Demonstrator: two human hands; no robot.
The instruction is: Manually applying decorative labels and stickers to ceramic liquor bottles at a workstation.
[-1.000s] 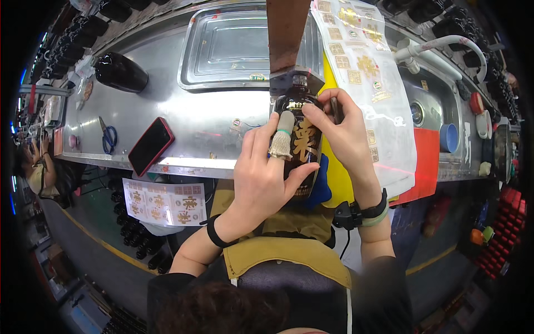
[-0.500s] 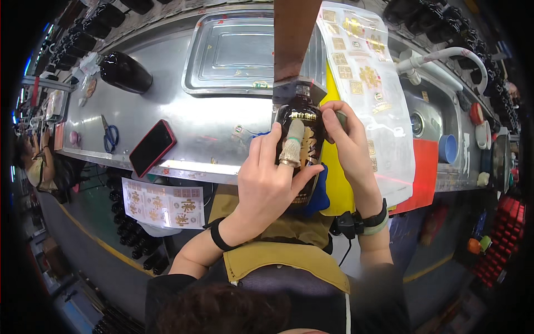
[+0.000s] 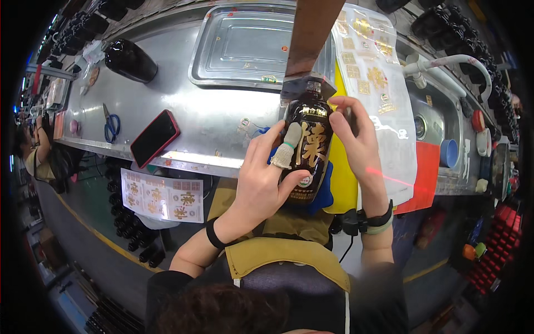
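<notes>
A dark glossy bottle [image 3: 314, 161] with gold lettering lies tilted in front of me, its neck pointing away. My left hand [image 3: 264, 167] holds its left side, thumb across the lower front. One left finger wears a pale cloth finger cot [image 3: 288, 147] with a green band and rests on the bottle's face. Beside the bottle's right shoulder is my right hand [image 3: 359, 131], thumb and index finger apart with nothing visible between them. I cannot tell whether its fingertips touch the glass. Blue cloth [image 3: 321, 195] shows under the bottle.
A brown upright post [image 3: 308, 39] stands just beyond the bottle's neck. On the metal bench lie a tray [image 3: 197, 72], phone [image 3: 156, 138], scissors [image 3: 112, 127] and another dark bottle [image 3: 130, 61]. Gold sticker sheets [image 3: 384, 133] lie right, by a sink [image 3: 431, 111]; another sheet [image 3: 161, 195] hangs at the front edge.
The bottle's gold character is now more exposed. My left cloth-covered finger has shifted left and its thumb lower. The right hand's thumb and index finger have parted from the bottle's shoulder.
</notes>
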